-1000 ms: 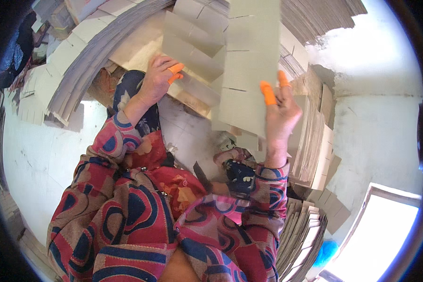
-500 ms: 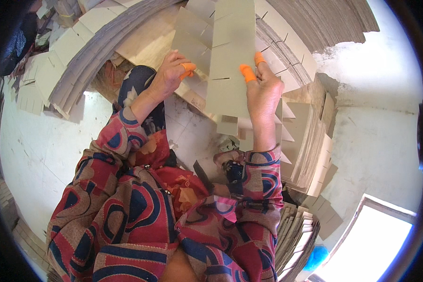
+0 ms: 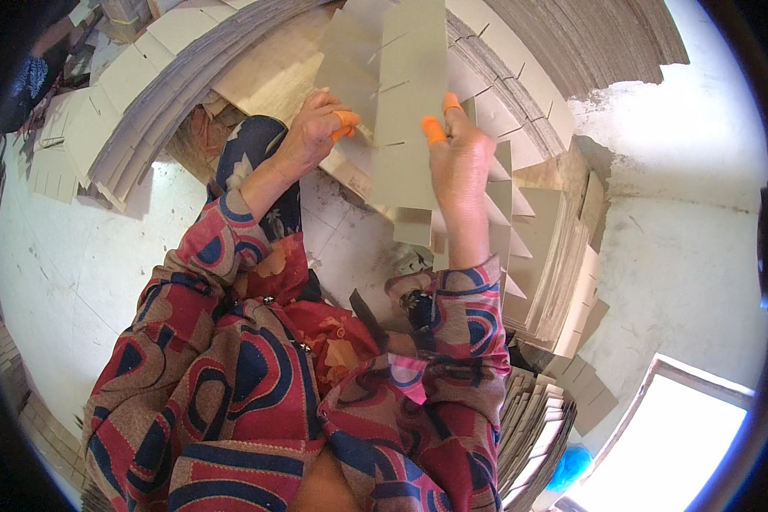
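Note:
My right hand (image 3: 465, 158), with orange finger covers on the thumb and a finger, grips the right edge of a long grey cardboard strip (image 3: 410, 111) with short slots. The strip lies over other slotted cardboard pieces (image 3: 350, 81) that show behind its left side. To the left, my left hand (image 3: 316, 128) has its fingers curled together, an orange cover on them, near the edge of those pieces. What its fingertips pinch, if anything, is hidden. Pointed cardboard corners (image 3: 516, 205) stick out beside my right wrist.
A curved row of stacked slotted cardboard (image 3: 158, 94) sweeps across the upper left. More stacks stand at the upper right (image 3: 589, 38), right (image 3: 546, 264) and lower right (image 3: 533, 435). Another person's dark patterned clothing (image 3: 32, 77) shows at the far left. A blue bag (image 3: 572, 468) lies low right.
My right hand and the long cardboard strip have shifted left, toward my left hand. The left hand has barely moved. More pointed corners now show to the right of the strip.

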